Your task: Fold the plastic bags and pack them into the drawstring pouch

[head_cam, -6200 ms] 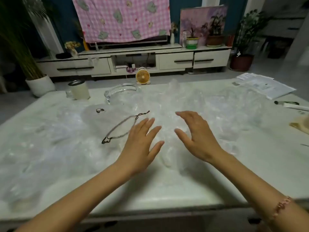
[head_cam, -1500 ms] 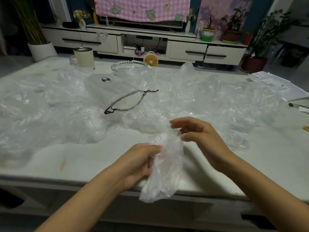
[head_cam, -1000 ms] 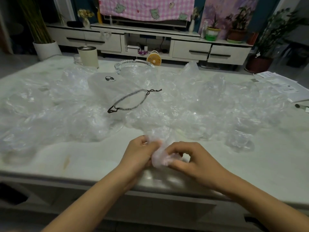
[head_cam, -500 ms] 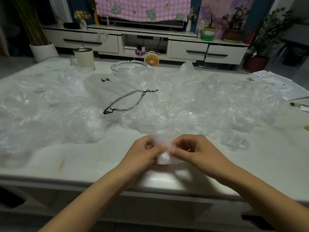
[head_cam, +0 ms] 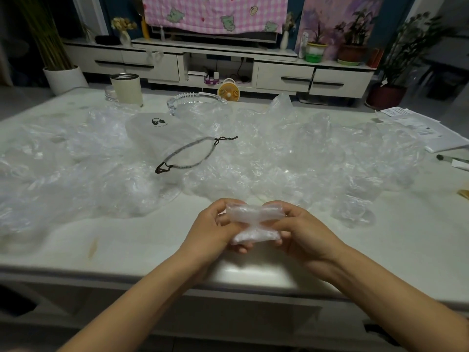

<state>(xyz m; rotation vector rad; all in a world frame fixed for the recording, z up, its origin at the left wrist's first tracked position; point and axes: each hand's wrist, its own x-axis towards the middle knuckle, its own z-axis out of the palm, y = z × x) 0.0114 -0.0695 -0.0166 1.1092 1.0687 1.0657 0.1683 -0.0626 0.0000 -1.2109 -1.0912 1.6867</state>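
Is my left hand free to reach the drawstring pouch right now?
Probably not at once: the left hand and the right hand both grip the folded plastic bag. The drawstring pouch lies uncovered among the loose bags, so the way looks free once the left hand lets go.

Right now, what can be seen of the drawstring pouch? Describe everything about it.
The drawstring pouch is a whitish, frosted-looking soft bag with a small black logo near its far end. It lies flat and slack on the loose plastic bags spread over the table, left of centre. Its dark cord loops out at the near end, knotted at the right. Neither the left hand nor the right hand touches it; they grip a folded bag nearer the table's edge.
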